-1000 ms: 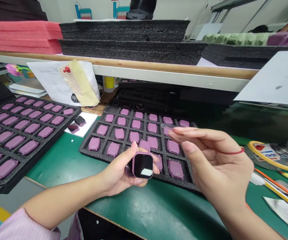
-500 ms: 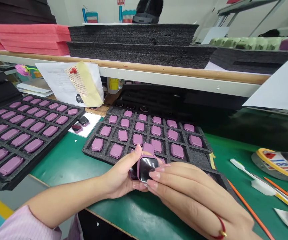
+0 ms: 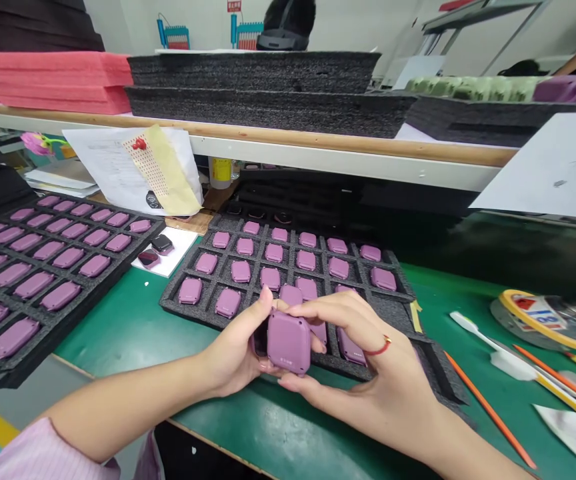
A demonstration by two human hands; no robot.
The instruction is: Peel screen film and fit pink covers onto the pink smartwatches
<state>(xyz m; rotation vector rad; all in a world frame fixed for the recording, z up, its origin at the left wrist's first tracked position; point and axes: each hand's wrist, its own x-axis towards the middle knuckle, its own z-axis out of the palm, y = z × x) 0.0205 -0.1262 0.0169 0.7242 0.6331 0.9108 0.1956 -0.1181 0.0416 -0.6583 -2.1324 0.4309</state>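
Observation:
Both of my hands hold one purple watch body [image 3: 289, 343] above the front edge of a black foam tray [image 3: 398, 300]. Its plain purple back faces me. My left hand [image 3: 235, 350] grips it from the left with thumb on top. My right hand [image 3: 363, 363], with a red string on the wrist, pinches it from the right with thumb and fingers. The tray's cells hold several purple watch bodies [image 3: 274, 253] lying back up.
A second foam tray [image 3: 118, 263] full of purple bodies lies at the left. Two dark-screened watches [image 3: 154, 250] rest on a white card. At the right lie a tape roll [image 3: 548, 317], a white brush [image 3: 488, 343] and orange pencils [image 3: 488, 410]. Foam sheets are stacked on the shelf above.
My right hand came down from the air and closed on the watch body. The watch has turned from dark screen facing me to purple back facing me.

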